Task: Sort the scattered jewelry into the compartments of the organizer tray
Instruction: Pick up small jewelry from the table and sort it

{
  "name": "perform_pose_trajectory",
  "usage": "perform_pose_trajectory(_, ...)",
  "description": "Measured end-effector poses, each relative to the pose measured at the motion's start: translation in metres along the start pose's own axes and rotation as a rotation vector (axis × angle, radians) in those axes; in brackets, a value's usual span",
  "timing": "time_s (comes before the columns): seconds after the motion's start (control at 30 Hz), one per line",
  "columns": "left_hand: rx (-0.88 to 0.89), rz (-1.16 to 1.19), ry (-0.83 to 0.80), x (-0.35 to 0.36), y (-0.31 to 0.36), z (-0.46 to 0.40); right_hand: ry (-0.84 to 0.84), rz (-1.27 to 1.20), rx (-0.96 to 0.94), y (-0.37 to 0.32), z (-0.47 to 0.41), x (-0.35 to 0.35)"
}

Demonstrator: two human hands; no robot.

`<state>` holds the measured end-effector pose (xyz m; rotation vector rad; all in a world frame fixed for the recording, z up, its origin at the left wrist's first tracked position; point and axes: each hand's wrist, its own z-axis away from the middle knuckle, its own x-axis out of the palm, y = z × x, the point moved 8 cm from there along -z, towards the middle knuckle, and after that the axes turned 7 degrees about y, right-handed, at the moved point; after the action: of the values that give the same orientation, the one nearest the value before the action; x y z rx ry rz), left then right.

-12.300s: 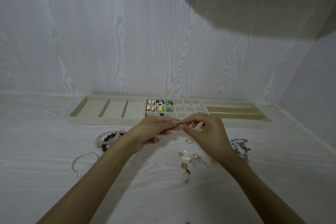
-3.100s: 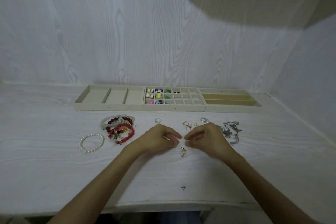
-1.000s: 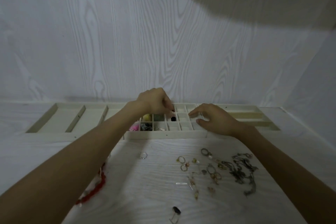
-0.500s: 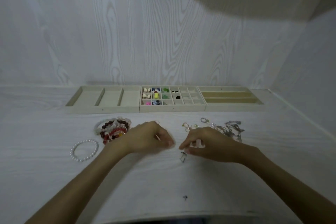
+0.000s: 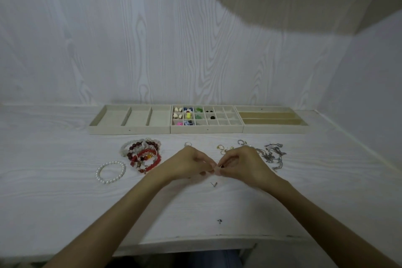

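Head view shows the left hand (image 5: 191,164) and right hand (image 5: 241,164) meeting fingertip to fingertip just above the white wood-grain table (image 5: 65,191), fingers curled, together pinching a small black-beaded earring (image 5: 222,166). Behind them sits the beige three-section organizer tray (image 5: 130,130), its gridded middle section holding colourful beads in its left cells. A white pearl bracelet (image 5: 111,172) and a heap of red and dark beaded bracelets (image 5: 143,155) lie left; tangled silver chains (image 5: 272,155) lie right
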<state>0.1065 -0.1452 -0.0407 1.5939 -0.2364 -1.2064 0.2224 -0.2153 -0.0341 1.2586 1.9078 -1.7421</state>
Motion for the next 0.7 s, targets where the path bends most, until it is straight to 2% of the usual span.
perform_pose_trajectory(0.1,0.018,-0.006,0.036,-0.003,0.007,-0.009,0.135,-0.066,0.019,-0.004,-0.009,-0.01)
perform_pose_trajectory(0.2,0.029,-0.014,0.062,-0.01,0.012,-0.019,0.185,-0.181,0.057,-0.005,-0.019,-0.018)
perform_pose_trajectory(0.33,0.073,0.012,0.099,-0.03,0.021,-0.041,0.234,-0.516,0.214,0.004,-0.043,-0.027)
perform_pose_trajectory(0.53,0.174,0.03,0.393,-0.068,0.037,-0.087,0.371,-0.593,0.281,0.003,-0.085,-0.034)
perform_pose_trajectory(0.7,0.229,0.053,0.489,-0.089,0.042,-0.124,0.378,-0.694,0.388,0.018,-0.117,-0.028)
